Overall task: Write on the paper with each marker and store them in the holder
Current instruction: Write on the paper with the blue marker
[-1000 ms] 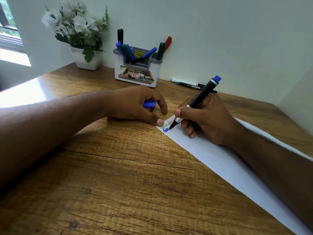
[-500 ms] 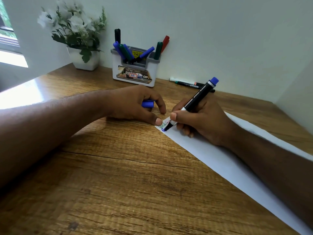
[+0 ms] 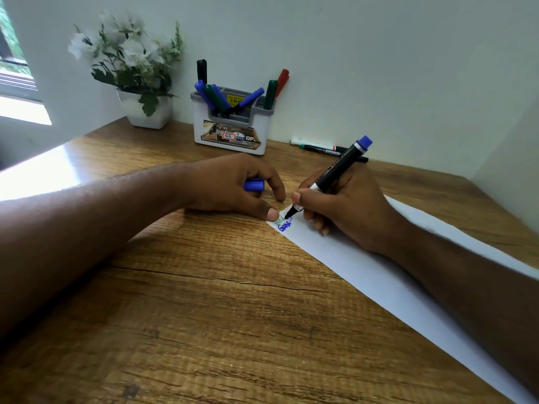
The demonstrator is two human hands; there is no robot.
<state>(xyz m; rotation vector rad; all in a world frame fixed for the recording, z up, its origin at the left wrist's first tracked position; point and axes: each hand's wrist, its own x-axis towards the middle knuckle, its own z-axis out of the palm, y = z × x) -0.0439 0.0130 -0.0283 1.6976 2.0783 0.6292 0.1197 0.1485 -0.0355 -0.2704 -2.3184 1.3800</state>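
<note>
Now right hand [image 3: 344, 208] writing, blue marker [image 3: 335, 173] on paper [image 3: 364, 266]

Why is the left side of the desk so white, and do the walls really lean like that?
Head view: window daylight glares off the glossy wooden desk, washing out its grain; the wide-angle lens tilts the walls and stretches the near forearms; the white flowers in their pot look soft, while the blue writing on the white paper stays readable.
</note>
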